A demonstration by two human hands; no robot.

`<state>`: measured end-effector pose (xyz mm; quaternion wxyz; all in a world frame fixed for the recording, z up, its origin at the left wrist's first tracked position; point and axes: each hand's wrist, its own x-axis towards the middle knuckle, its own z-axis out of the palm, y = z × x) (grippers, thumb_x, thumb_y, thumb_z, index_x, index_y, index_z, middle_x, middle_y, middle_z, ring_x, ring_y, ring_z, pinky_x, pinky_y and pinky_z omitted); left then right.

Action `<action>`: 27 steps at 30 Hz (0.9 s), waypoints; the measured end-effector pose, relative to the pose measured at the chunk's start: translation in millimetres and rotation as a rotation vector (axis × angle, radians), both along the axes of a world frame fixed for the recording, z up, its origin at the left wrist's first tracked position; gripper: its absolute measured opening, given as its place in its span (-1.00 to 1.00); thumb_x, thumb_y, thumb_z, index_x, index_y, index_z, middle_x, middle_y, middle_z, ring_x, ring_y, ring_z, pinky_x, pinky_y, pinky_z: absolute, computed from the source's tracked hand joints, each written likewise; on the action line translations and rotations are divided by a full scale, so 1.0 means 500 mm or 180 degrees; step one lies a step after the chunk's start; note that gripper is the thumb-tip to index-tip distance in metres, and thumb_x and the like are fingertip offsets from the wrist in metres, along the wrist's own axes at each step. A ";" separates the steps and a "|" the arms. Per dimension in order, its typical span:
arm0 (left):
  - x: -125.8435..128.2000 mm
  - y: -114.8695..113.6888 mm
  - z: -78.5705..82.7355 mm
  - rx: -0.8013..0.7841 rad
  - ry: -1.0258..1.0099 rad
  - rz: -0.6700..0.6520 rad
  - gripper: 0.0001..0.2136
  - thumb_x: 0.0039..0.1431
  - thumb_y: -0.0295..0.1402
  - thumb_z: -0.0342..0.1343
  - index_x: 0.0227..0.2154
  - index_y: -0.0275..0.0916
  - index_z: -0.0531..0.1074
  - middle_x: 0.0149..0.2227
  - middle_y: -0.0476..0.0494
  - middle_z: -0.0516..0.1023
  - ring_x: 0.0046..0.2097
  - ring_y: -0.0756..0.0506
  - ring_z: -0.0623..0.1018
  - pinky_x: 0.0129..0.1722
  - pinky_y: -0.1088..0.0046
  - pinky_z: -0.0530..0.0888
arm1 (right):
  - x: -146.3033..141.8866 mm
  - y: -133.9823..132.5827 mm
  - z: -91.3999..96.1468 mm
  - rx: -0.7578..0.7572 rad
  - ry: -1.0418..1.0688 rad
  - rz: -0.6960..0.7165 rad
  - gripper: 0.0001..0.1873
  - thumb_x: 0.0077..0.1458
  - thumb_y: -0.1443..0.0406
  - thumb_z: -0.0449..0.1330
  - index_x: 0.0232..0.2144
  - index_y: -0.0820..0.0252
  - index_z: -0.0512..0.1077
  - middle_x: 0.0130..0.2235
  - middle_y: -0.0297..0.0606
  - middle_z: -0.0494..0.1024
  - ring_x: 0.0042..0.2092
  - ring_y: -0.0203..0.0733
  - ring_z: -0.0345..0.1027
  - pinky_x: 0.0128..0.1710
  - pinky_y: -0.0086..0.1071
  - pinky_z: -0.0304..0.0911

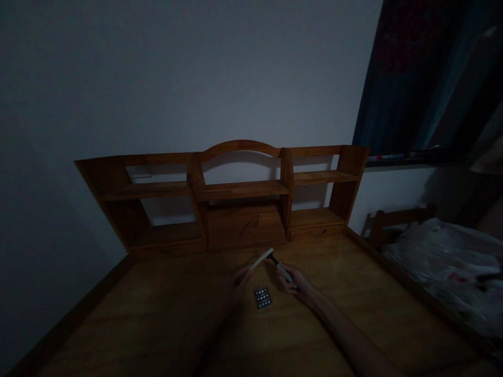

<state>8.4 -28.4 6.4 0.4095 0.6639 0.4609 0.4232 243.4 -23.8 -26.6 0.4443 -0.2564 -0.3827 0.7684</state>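
In dim light, my left hand (238, 278) is closed on a slim pale stick (261, 258) that slants up to the right. My right hand (293, 280) wraps round a slender tool with a grey and black handle (283, 271); its kind is hard to make out. Its dark narrow end meets or nearly meets the far tip of the stick, above the wooden desk top (165, 298). Between the hands, nearer to me, a small dark card with rows of shiny bits (262, 297) lies flat on the desk.
A wooden shelf unit (241, 191) with several compartments stands along the desk's back edge, against a pale wall (188, 78). Raised wooden edges run along both sides. Right of the desk are a clear plastic-covered heap (440, 262) and a dark curtain (416, 78).
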 end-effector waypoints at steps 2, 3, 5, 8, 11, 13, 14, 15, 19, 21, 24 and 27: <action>-0.001 -0.001 0.003 0.0007 0.0027 -0.0069 -0.59 0.18 -0.05 0.02 -0.05 -0.19 0.51 -0.03 -0.11 0.49 0.03 -0.19 0.47 0.12 0.23 0.34 | -0.003 -0.001 0.000 0.0010 0.0033 0.0040 -0.58 0.07 0.02 0.22 -0.44 0.26 0.23 -0.66 -0.48 0.09 -0.70 -0.44 -0.28 -0.79 -0.54 -0.40; -0.002 0.000 0.004 0.0031 0.0008 -0.0051 -0.59 0.18 -0.05 0.02 -0.06 -0.19 0.51 -0.03 -0.11 0.49 0.02 -0.19 0.48 0.11 0.23 0.35 | -0.003 -0.001 0.001 0.0026 0.0082 0.0049 -0.58 0.07 0.03 0.22 -0.44 0.25 0.21 -0.66 -0.49 0.08 -0.70 -0.44 -0.29 -0.79 -0.54 -0.39; -0.003 0.002 0.003 0.0041 0.0016 -0.0008 -0.59 0.17 -0.05 0.04 -0.06 -0.20 0.51 -0.01 -0.11 0.48 0.04 -0.18 0.47 0.12 0.24 0.34 | 0.001 0.001 0.007 0.0054 0.0256 0.0037 -0.57 0.06 0.03 0.23 -0.47 0.23 0.18 -0.68 -0.51 0.04 -0.70 -0.44 -0.32 -0.79 -0.53 -0.37; -0.005 0.011 -0.009 0.0030 0.0117 0.0025 -0.57 0.17 -0.05 0.04 -0.03 -0.21 0.49 0.00 -0.12 0.47 0.05 -0.16 0.46 0.13 0.24 0.33 | 0.014 0.007 0.011 0.0049 0.0595 -0.0053 -0.60 0.09 0.08 0.21 -0.48 0.22 0.14 -0.70 -0.52 -0.02 -0.70 -0.44 -0.34 -0.78 -0.53 -0.34; -0.009 0.016 -0.021 0.0037 0.0091 0.0048 -0.56 0.18 -0.06 0.03 0.00 -0.21 0.47 0.02 -0.12 0.46 0.07 -0.14 0.45 0.15 0.25 0.32 | 0.021 0.013 0.008 -0.0027 0.0650 -0.0156 -0.61 0.09 0.11 0.21 -0.49 0.22 0.14 -0.69 -0.52 -0.03 -0.69 -0.44 -0.35 -0.78 -0.54 -0.35; -0.009 0.013 -0.020 0.0016 -0.0002 0.0140 -0.56 0.19 -0.06 0.03 0.01 -0.21 0.46 0.03 -0.12 0.45 0.08 -0.13 0.44 0.15 0.28 0.32 | 0.019 0.014 0.004 -0.0100 0.0555 -0.0191 -0.61 0.08 0.11 0.23 -0.48 0.23 0.15 -0.66 -0.51 0.01 -0.68 -0.45 -0.35 -0.78 -0.55 -0.38; -0.009 0.009 -0.016 0.0025 -0.0012 0.0184 -0.56 0.19 -0.05 0.03 0.01 -0.22 0.46 0.03 -0.12 0.45 0.08 -0.13 0.44 0.15 0.28 0.32 | 0.015 0.013 0.003 -0.0130 0.0501 -0.0192 -0.61 0.07 0.10 0.23 -0.47 0.23 0.16 -0.65 -0.51 0.03 -0.68 -0.46 -0.34 -0.79 -0.55 -0.39; -0.008 0.004 -0.011 0.0048 0.0023 0.0206 -0.55 0.19 -0.05 0.02 0.01 -0.22 0.46 0.03 -0.12 0.45 0.07 -0.14 0.44 0.15 0.28 0.32 | 0.012 0.012 0.002 -0.0148 0.0446 -0.0176 -0.60 0.07 0.08 0.24 -0.47 0.24 0.17 -0.65 -0.50 0.05 -0.68 -0.46 -0.33 -0.79 -0.55 -0.40; -0.002 -0.011 0.007 0.0034 0.0239 0.0051 -0.56 0.21 -0.05 -0.01 0.01 -0.22 0.46 0.01 -0.11 0.47 0.07 -0.15 0.45 0.16 0.27 0.31 | -0.001 0.006 0.004 -0.0155 0.0288 -0.0125 -0.57 0.05 0.04 0.25 -0.47 0.25 0.20 -0.65 -0.48 0.09 -0.69 -0.47 -0.30 -0.79 -0.54 -0.40; -0.001 -0.008 0.009 0.0004 0.0222 0.0082 -0.56 0.22 -0.06 -0.01 0.00 -0.22 0.46 0.01 -0.10 0.47 0.07 -0.13 0.45 0.17 0.28 0.30 | -0.001 0.003 0.008 -0.0122 0.0298 -0.0119 -0.57 0.04 0.04 0.25 -0.47 0.24 0.20 -0.67 -0.49 0.08 -0.70 -0.46 -0.30 -0.79 -0.54 -0.39; -0.005 0.003 0.006 -0.0068 0.0212 0.0385 -0.55 0.19 -0.05 0.01 -0.02 -0.27 0.47 0.00 -0.14 0.47 0.06 -0.14 0.45 0.16 0.28 0.31 | 0.002 0.002 0.016 -0.0072 0.0341 -0.0098 -0.57 0.04 0.04 0.25 -0.48 0.23 0.18 -0.69 -0.51 0.04 -0.70 -0.46 -0.32 -0.80 -0.54 -0.37; -0.010 0.005 0.002 -0.0081 0.0139 0.0464 -0.55 0.19 -0.04 0.01 -0.02 -0.24 0.47 0.01 -0.13 0.46 0.07 -0.14 0.44 0.15 0.30 0.33 | 0.000 0.001 0.020 -0.0073 0.0343 -0.0023 -0.58 0.04 0.05 0.24 -0.49 0.23 0.18 -0.69 -0.51 0.04 -0.71 -0.46 -0.32 -0.80 -0.53 -0.37</action>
